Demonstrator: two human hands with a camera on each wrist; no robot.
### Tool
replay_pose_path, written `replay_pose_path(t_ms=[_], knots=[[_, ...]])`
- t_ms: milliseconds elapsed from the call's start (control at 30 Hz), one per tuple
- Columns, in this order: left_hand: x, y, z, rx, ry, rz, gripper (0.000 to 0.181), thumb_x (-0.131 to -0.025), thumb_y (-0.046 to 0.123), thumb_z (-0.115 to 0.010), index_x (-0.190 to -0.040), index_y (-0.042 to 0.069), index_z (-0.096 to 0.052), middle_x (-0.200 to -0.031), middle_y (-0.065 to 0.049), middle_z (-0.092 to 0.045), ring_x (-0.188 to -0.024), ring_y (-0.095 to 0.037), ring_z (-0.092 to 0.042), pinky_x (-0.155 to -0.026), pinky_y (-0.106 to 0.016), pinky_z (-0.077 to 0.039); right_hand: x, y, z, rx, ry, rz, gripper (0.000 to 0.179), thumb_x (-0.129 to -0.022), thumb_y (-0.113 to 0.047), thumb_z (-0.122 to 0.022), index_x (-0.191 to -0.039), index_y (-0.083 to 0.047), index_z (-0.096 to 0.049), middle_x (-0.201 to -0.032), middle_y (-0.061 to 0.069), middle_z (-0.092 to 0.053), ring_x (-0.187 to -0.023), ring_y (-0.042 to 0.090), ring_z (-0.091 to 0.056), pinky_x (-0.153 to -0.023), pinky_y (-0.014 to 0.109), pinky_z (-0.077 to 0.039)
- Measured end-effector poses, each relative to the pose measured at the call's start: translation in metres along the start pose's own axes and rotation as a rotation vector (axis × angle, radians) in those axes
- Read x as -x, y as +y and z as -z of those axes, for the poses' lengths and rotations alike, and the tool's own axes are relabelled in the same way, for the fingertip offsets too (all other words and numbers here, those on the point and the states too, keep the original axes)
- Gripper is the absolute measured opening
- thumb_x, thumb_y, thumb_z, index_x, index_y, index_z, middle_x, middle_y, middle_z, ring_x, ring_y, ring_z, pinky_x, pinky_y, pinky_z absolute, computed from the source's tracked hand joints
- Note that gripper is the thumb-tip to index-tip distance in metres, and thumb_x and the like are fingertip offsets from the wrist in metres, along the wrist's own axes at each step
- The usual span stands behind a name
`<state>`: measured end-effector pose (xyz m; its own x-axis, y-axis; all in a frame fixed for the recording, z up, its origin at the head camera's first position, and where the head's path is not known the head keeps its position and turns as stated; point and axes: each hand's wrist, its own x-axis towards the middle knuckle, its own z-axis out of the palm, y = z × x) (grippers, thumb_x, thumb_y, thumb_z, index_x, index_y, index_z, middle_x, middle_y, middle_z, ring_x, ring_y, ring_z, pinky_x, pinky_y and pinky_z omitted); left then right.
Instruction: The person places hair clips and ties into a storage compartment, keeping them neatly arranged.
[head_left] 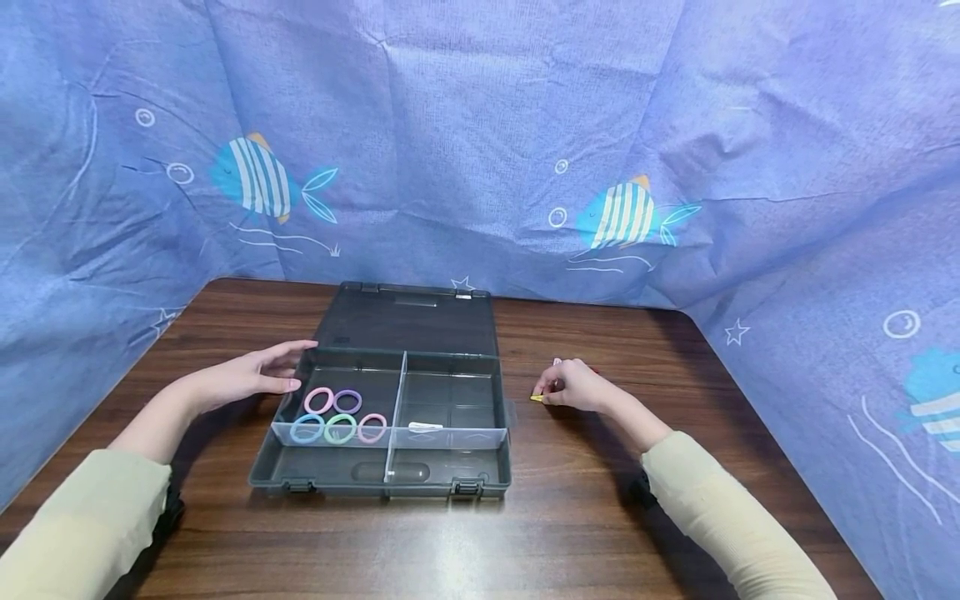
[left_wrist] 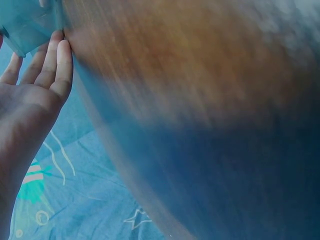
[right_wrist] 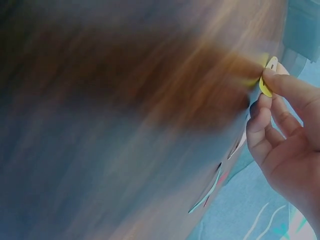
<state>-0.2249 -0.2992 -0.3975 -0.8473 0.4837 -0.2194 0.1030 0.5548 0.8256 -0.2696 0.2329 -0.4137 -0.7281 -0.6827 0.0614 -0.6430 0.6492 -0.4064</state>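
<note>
A yellow snap hair clip (right_wrist: 267, 82) is pinched between the thumb and fingers of my right hand (head_left: 576, 386), low over the table right of the box. In the right wrist view, other hair clips (right_wrist: 207, 190) lie on the table beyond that hand. My left hand (head_left: 238, 380) is at the left side of a dark clear divided box (head_left: 262, 477), its nearly straight fingers (left_wrist: 62, 65) touching the box's edge. Inside the back left compartment lie several hair ties (head_left: 341, 428) in pink, purple, blue and green. One white hair clip (head_left: 425, 427) lies in the back right compartment.
The box's lid (head_left: 412, 321) is open and lies back on the dark wooden table (head_left: 360, 550). Low dividers split the box into compartments. A blue fish-print cloth (head_left: 465, 150) hangs behind the table and along its sides.
</note>
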Motion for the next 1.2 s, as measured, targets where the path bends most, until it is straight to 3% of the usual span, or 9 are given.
replay_pose_path(t_ms=[233,367,500,867,1033,1200], knots=[[-0.001,0.000,0.000,0.012,-0.007,-0.008,0.068,-0.095,0.026,-0.056,-0.151,0.015,-0.019,-0.152,-0.027,-0.016,-0.136,-0.049,-0.018,-0.102,-0.064,-0.027,-0.001,-0.004,0.002,-0.022,-0.021,0.029,0.012,-0.080,-0.003,-0.071,-0.086,-0.013,-0.072,-0.068,-0.008,-0.065,-0.062,-0.001,-0.053,-0.091,0.043,-0.039],[-0.001,0.001,-0.001,0.016,-0.009,-0.012,0.068,-0.095,0.026,-0.056,-0.151,0.014,-0.019,-0.152,-0.027,-0.015,-0.136,-0.049,-0.018,-0.102,-0.064,-0.027,-0.001,-0.010,0.006,-0.045,-0.019,0.015,0.014,-0.081,-0.003,-0.070,-0.087,-0.015,-0.073,-0.069,-0.006,-0.066,-0.064,0.002,-0.055,-0.079,0.035,-0.048],[0.000,0.001,-0.001,0.023,-0.015,-0.007,0.068,-0.095,0.026,-0.056,-0.151,0.014,-0.018,-0.152,-0.027,-0.013,-0.137,-0.049,-0.016,-0.103,-0.064,-0.026,-0.001,-0.018,0.012,-0.095,-0.013,-0.025,0.012,-0.082,-0.005,-0.070,-0.088,-0.015,-0.073,-0.072,-0.006,-0.066,-0.064,0.006,-0.057,-0.058,0.021,-0.047],[0.000,0.000,-0.001,0.019,-0.014,-0.008,0.068,-0.095,0.027,-0.055,-0.151,0.015,-0.018,-0.152,-0.027,-0.013,-0.137,-0.049,-0.016,-0.103,-0.064,-0.026,-0.005,-0.043,0.022,-0.186,0.056,-0.007,0.008,-0.085,-0.012,-0.070,-0.091,-0.015,-0.073,-0.083,-0.004,-0.071,-0.065,0.006,-0.057,-0.057,0.022,-0.048],[0.001,0.000,0.000,0.008,-0.004,-0.006,0.068,-0.095,0.027,-0.056,-0.151,0.017,-0.019,-0.152,-0.027,-0.016,-0.136,-0.049,-0.018,-0.102,-0.065,-0.026,-0.010,-0.055,0.023,-0.225,0.084,0.001,0.010,-0.085,-0.011,-0.069,-0.093,-0.017,-0.074,-0.083,-0.008,-0.070,-0.068,0.010,-0.059,-0.058,0.023,-0.047],[0.000,-0.002,0.000,0.002,0.000,-0.002,0.068,-0.095,0.028,-0.056,-0.151,0.018,-0.020,-0.151,-0.026,-0.017,-0.136,-0.048,-0.019,-0.101,-0.065,-0.026,-0.019,-0.066,0.019,-0.283,0.141,-0.004,0.013,-0.084,-0.010,-0.070,-0.095,-0.016,-0.074,-0.078,-0.001,-0.070,-0.061,0.013,-0.057,-0.052,0.022,-0.044]])
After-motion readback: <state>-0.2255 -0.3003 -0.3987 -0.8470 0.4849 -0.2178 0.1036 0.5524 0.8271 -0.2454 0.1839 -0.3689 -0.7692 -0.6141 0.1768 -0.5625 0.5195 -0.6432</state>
